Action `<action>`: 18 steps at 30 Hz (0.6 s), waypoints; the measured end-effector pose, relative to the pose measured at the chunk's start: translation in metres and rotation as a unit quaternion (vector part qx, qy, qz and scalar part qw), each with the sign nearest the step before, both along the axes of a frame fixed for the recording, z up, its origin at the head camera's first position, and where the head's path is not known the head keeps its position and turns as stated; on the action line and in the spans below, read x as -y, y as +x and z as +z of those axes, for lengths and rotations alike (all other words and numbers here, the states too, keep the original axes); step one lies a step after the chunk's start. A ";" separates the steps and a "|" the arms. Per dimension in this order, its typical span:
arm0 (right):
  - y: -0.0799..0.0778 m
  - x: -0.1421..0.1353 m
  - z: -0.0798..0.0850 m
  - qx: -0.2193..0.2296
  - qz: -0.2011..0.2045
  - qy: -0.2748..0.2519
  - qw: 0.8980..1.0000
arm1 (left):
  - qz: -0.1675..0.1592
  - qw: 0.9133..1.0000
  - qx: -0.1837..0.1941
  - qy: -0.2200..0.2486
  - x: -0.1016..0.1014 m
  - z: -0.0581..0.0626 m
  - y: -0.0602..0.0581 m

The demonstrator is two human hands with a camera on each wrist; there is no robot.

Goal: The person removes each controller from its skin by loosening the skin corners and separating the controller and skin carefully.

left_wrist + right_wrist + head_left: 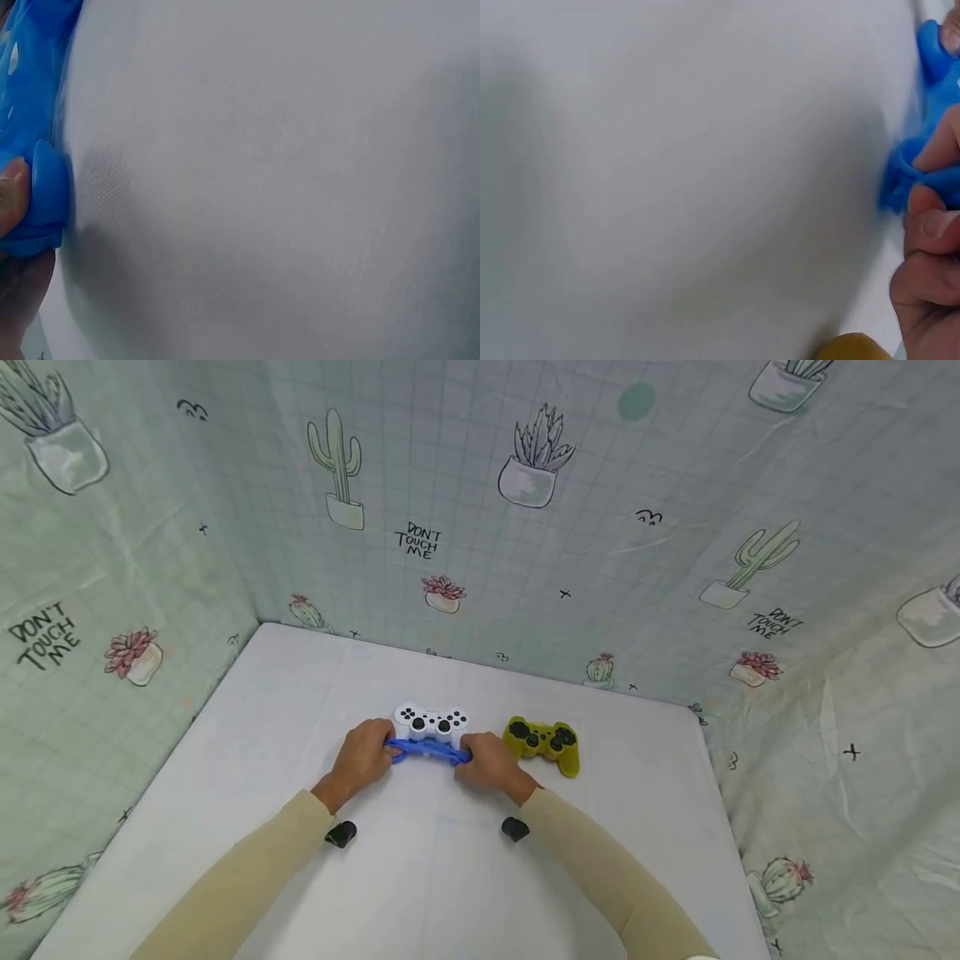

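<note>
A soft blue rubbery controller cover (429, 747) is stretched between both hands, just in front of a white game controller (411, 715). My left hand (365, 752) pinches the cover's left end; the left wrist view has the thumb pressed on the blue rubber (49, 187). At the other end my right hand (487, 762) pinches a folded edge between thumb and fingers, seen close in the right wrist view. The white controller lies with its sticks and buttons facing up, its lower part overlapped by the cover and hands.
Right of the right hand lies an olive-yellow controller (542, 739) with black sticks and pads. The white table (420, 877) meets cactus-print cloth walls (465, 460) at the back and sides. A black device (341, 834) sits under the left wrist, another (515, 829) under the right.
</note>
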State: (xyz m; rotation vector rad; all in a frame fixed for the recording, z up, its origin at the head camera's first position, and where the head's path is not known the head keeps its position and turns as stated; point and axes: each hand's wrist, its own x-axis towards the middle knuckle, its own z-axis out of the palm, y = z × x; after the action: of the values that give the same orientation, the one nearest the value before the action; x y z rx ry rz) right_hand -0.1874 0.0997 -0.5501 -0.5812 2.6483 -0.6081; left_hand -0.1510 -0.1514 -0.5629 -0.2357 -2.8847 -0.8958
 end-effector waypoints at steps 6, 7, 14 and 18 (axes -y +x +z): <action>0.002 0.009 0.000 0.046 0.023 -0.014 0.999 | 0.006 1.000 0.006 0.012 -0.005 0.002 0.001; 0.002 0.009 0.000 0.052 0.025 -0.018 0.998 | 0.007 1.000 0.006 0.013 -0.007 0.002 0.001; 0.007 0.010 0.001 0.127 0.026 -0.064 0.989 | 0.004 1.000 0.013 -0.013 -0.008 0.003 0.004; 0.010 0.011 0.003 0.126 0.030 -0.060 0.990 | -0.001 0.999 0.017 -0.027 -0.008 0.002 0.007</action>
State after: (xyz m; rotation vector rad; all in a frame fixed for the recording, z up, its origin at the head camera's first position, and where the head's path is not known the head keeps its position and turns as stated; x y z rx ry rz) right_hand -0.1777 0.0889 -0.5475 -0.5751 2.3614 -0.7732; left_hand -0.1445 -0.1430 -0.5607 -0.2308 -2.9425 -0.8306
